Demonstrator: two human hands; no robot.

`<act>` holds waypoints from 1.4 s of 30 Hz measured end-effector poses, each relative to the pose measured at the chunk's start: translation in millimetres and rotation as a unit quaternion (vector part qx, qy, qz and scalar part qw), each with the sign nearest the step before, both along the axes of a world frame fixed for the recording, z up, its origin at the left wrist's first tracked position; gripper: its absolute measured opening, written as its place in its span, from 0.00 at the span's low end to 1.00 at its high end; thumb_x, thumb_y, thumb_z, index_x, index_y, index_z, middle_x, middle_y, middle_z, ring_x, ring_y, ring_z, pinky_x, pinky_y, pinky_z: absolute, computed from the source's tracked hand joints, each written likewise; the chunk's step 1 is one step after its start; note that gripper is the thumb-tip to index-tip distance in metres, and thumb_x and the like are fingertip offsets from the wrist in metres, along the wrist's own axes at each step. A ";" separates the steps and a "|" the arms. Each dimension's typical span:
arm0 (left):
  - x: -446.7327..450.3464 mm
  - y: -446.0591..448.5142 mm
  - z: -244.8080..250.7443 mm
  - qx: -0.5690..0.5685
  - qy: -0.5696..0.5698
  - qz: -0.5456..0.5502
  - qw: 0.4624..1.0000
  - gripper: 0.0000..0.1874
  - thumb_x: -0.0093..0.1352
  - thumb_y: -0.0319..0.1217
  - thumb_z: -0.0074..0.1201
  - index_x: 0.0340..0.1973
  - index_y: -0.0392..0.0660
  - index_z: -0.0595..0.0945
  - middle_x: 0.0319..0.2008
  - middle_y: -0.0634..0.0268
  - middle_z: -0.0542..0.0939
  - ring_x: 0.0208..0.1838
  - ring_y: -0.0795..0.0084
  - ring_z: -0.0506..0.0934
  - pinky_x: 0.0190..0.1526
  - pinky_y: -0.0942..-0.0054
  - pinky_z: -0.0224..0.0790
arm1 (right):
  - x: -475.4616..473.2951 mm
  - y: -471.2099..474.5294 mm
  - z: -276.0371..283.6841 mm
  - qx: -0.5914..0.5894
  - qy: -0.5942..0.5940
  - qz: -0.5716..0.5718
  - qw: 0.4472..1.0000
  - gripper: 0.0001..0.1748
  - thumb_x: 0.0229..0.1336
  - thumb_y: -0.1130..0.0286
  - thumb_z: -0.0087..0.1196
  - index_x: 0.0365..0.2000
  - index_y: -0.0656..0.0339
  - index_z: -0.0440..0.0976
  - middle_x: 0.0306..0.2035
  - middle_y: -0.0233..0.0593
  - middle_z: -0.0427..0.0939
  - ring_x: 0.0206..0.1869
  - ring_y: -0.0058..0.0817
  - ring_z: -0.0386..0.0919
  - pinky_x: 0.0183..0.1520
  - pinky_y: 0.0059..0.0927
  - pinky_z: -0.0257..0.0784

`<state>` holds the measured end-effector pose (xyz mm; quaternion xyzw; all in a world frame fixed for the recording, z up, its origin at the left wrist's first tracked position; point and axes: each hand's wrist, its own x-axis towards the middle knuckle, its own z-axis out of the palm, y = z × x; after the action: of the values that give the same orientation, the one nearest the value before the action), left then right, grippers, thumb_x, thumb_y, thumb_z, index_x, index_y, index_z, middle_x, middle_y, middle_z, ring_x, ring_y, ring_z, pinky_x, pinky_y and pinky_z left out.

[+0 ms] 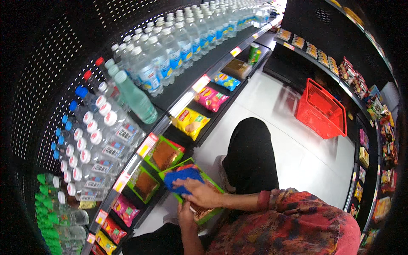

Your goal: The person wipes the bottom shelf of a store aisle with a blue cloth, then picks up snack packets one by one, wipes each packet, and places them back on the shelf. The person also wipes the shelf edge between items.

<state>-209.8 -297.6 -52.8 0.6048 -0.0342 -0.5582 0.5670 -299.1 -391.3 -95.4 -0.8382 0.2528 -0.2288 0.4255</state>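
Observation:
A green-edged box [208, 215] with a brown front is tilted in front of me, above the floor between my knees. My left hand [187, 213] grips its lower left edge. Under the fingers of my right hand [202, 193], a bunched blue cloth [183, 178] lies against the upper part of the box and hides much of its face. Two similar green-edged boxes, one farther [164, 155] and one nearer [144, 185], sit on the low shelf just left of my hands.
Chip bags in yellow [191, 122] and pink [211, 98] line the low shelf [204, 137]. Above it, a shelf holds many clear drink bottles [173, 51] and a green-tinted bottle [137, 98]. A red shopping basket [322, 108] stands on the white floor [296, 165]. Packaged snacks [350, 75] fill shelving at right.

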 end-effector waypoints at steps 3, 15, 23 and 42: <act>8.7 1.6 -13.4 0.000 -0.152 -0.018 0.988 0.25 0.75 0.37 0.45 0.64 0.39 0.65 0.59 0.53 0.71 0.58 0.58 0.74 0.56 0.63 0.69 | 1.6 4.1 1.5 -0.051 -0.024 0.080 0.995 0.32 0.65 0.63 0.49 0.66 0.62 0.56 0.69 0.44 0.58 0.73 0.41 0.53 0.72 0.51 0.47; 27.8 -0.3 -39.7 -0.065 -0.011 0.107 0.992 0.26 0.72 0.38 0.48 0.62 0.38 0.67 0.55 0.52 0.73 0.56 0.58 0.75 0.54 0.61 0.71 | 2.6 10.1 4.2 0.021 -0.054 0.125 0.990 0.28 0.68 0.61 0.44 0.65 0.59 0.59 0.69 0.45 0.58 0.72 0.41 0.53 0.74 0.53 0.41; 35.2 7.2 -41.4 -0.091 -0.011 0.157 0.983 0.25 0.73 0.42 0.44 0.59 0.38 0.70 0.53 0.53 0.75 0.53 0.59 0.76 0.53 0.62 0.72 | 3.8 18.4 1.4 0.018 -0.062 0.142 0.988 0.30 0.66 0.63 0.47 0.66 0.58 0.58 0.69 0.42 0.59 0.72 0.38 0.53 0.74 0.52 0.42; 24.0 8.1 -15.7 -0.037 -0.074 0.134 0.987 0.29 0.74 0.49 0.46 0.62 0.42 0.69 0.57 0.53 0.73 0.56 0.61 0.74 0.60 0.57 0.60 | 26.7 -22.6 -22.9 0.207 -0.014 -0.103 0.973 0.23 0.71 0.57 0.42 0.47 0.71 0.69 0.35 0.45 0.75 0.40 0.28 0.70 0.48 0.31 0.66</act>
<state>-185.8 -289.6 -68.5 0.6223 -0.0154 -0.4291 0.6545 -272.4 -413.9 -118.3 -0.6979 0.3733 -0.2260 0.5679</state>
